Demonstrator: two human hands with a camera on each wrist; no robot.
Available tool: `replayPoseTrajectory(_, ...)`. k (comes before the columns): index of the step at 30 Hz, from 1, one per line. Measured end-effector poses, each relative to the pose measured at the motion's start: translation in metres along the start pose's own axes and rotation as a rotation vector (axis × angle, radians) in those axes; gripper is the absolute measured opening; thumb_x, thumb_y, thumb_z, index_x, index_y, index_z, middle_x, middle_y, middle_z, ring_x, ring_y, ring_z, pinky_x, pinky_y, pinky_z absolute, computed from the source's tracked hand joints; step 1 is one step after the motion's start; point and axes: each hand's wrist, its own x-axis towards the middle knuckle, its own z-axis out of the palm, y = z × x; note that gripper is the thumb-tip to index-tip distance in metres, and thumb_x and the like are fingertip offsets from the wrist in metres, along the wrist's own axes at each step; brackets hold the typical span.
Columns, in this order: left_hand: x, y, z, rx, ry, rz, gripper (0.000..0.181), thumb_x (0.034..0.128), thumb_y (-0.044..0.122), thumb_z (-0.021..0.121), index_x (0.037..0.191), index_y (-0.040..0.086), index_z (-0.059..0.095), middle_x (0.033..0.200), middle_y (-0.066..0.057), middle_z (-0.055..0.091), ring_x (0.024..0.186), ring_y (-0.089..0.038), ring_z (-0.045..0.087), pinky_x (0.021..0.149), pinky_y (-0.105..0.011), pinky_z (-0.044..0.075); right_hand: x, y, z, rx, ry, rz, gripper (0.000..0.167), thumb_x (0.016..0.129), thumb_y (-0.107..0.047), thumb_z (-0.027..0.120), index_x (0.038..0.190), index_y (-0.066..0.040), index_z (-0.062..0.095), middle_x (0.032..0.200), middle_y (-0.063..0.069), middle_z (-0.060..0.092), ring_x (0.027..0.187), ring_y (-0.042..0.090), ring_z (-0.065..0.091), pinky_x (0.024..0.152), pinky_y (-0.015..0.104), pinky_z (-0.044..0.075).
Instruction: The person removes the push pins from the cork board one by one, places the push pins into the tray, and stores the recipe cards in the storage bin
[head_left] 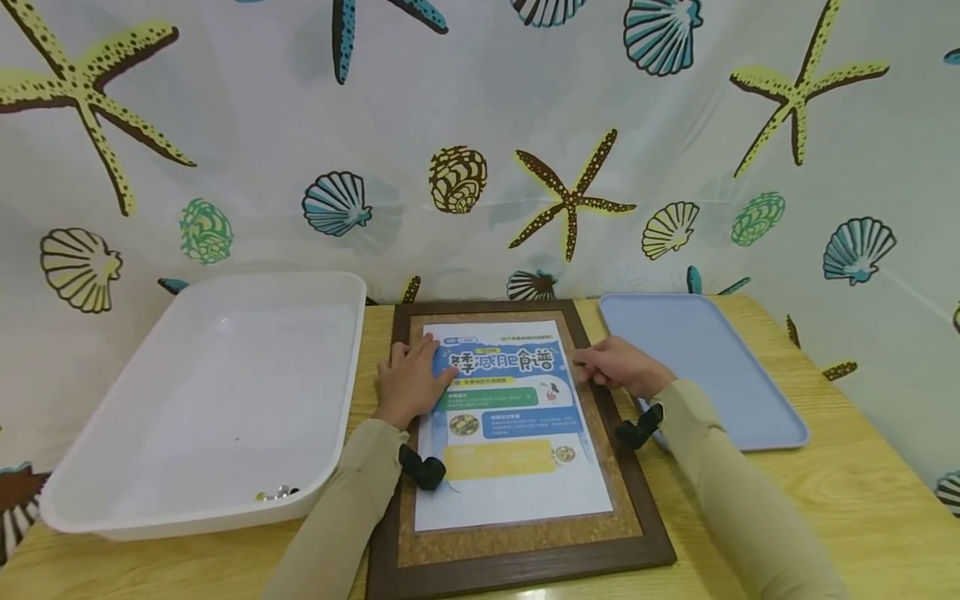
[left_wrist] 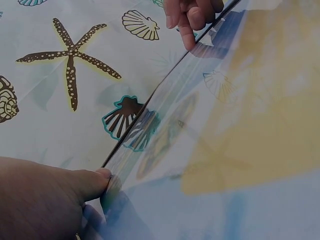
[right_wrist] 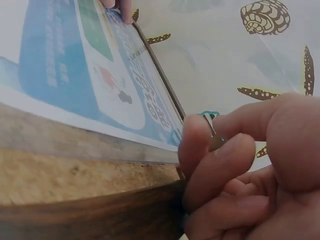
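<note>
A printed sheet with blue, green and yellow blocks (head_left: 510,408) lies over the cork of a brown-framed board (head_left: 525,567). My left hand (head_left: 408,379) rests on its upper left edge, fingers spread; the left wrist view shows the thumb (left_wrist: 80,185) at the sheet's edge. At the upper right edge, the curled fingers of my right hand (head_left: 622,365) pinch the sheet's margin. Up close, the right hand (right_wrist: 240,175) has thumb and fingertips drawn together at the sheet's corner (right_wrist: 172,142); whether anything small sits between them is hidden.
Left of the board stands a white basin (head_left: 225,383), with several small shiny pieces (head_left: 279,493) in its near right corner. A pale blue tray (head_left: 712,367) lies to the right. Behind the wooden table (head_left: 840,483) hangs a shell-patterned cloth (head_left: 412,108).
</note>
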Motion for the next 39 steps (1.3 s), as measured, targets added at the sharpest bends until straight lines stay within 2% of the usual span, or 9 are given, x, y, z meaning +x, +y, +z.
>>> replayPoseTrajectory(4,0.001,0.0,0.0,0.003,0.0,-0.002,0.066,0.0951,0.044,0.056,0.148,0.009,0.037,0.157,-0.01,0.03,0.127,-0.035,0.032,0.095,-0.05,0.028,0.002,0.003,0.0,0.02,0.005,0.007,0.035,0.099,-0.028,0.051,0.073,-0.006,0.062,0.055,-0.005,0.046,0.049,0.008,0.036,0.048,0.023,0.026)
replayPoseTrajectory(10,0.002,-0.001,0.001,0.004,-0.002,0.001,0.066,0.0949,0.043,0.056,0.148,0.008,0.037,0.157,-0.011,0.03,0.127,-0.035,0.032,0.094,-0.051,0.027,0.006,0.008,-0.002,0.056,0.014,-0.031,0.033,0.099,-0.025,0.051,0.072,-0.006,0.056,0.055,-0.005,0.042,0.05,0.008,0.035,0.051,0.022,0.028)
replayPoseTrajectory(18,0.001,-0.002,0.002,-0.002,-0.007,0.004,0.066,0.0948,0.043,0.056,0.148,0.008,0.037,0.157,-0.011,0.029,0.127,-0.035,0.031,0.093,-0.05,0.028,0.009,0.006,0.002,0.163,-0.013,-0.135,0.024,0.099,-0.023,0.052,0.096,-0.001,0.059,0.06,-0.005,0.038,0.052,0.008,0.032,0.054,0.023,0.03)
replayPoseTrajectory(21,0.001,-0.002,0.001,-0.006,-0.001,0.007,0.066,0.0948,0.043,0.057,0.148,0.008,0.038,0.157,-0.011,0.029,0.127,-0.035,0.032,0.093,-0.05,0.028,0.008,0.004,0.006,0.182,-0.102,-0.169,0.031,0.1,-0.023,0.051,0.108,0.005,0.061,0.07,-0.005,0.057,0.06,0.006,0.051,0.061,0.022,0.044)
replayPoseTrajectory(23,0.001,-0.001,0.001,-0.011,0.002,0.007,0.066,0.0947,0.043,0.057,0.147,0.008,0.038,0.157,-0.011,0.03,0.126,-0.035,0.032,0.093,-0.05,0.027,0.007,0.001,0.009,0.18,-0.171,-0.178,0.037,0.101,-0.025,0.048,0.118,0.007,0.059,0.086,0.002,0.069,0.072,0.01,0.065,0.069,0.026,0.052)
replayPoseTrajectory(26,0.0,0.0,0.0,-0.016,0.004,0.008,0.066,0.0947,0.043,0.057,0.147,0.008,0.038,0.157,-0.011,0.03,0.126,-0.035,0.032,0.093,-0.05,0.027,0.005,-0.001,0.013,0.16,-0.239,-0.185,0.042,0.104,-0.026,0.043,0.127,0.008,0.055,0.105,0.013,0.072,0.083,0.018,0.072,0.074,0.032,0.056)
replayPoseTrajectory(28,-0.001,0.0,0.0,-0.017,0.005,0.007,0.066,0.0948,0.043,0.057,0.148,0.008,0.038,0.157,-0.011,0.03,0.125,-0.035,0.032,0.093,-0.049,0.027,0.004,-0.001,0.014,0.155,-0.243,-0.185,0.042,0.104,-0.025,0.041,0.128,0.007,0.054,0.107,0.015,0.071,0.083,0.019,0.072,0.074,0.033,0.056)
replayPoseTrajectory(35,-0.001,0.002,-0.002,-0.016,0.007,0.003,0.066,0.0949,0.042,0.057,0.148,0.007,0.037,0.157,-0.011,0.029,0.125,-0.035,0.032,0.092,-0.049,0.027,0.005,0.001,0.014,0.149,-0.24,-0.188,0.04,0.104,-0.025,0.041,0.128,0.006,0.055,0.105,0.01,0.072,0.083,0.016,0.071,0.075,0.032,0.056)
replayPoseTrajectory(39,-0.002,0.001,-0.002,-0.023,-0.006,0.004,0.066,0.0951,0.042,0.057,0.148,0.007,0.037,0.157,-0.012,0.029,0.126,-0.035,0.032,0.093,-0.049,0.027,0.004,0.002,0.014,0.156,-0.24,-0.208,0.041,0.105,-0.025,0.04,0.128,0.006,0.054,0.105,0.012,0.072,0.082,0.016,0.071,0.073,0.03,0.056)
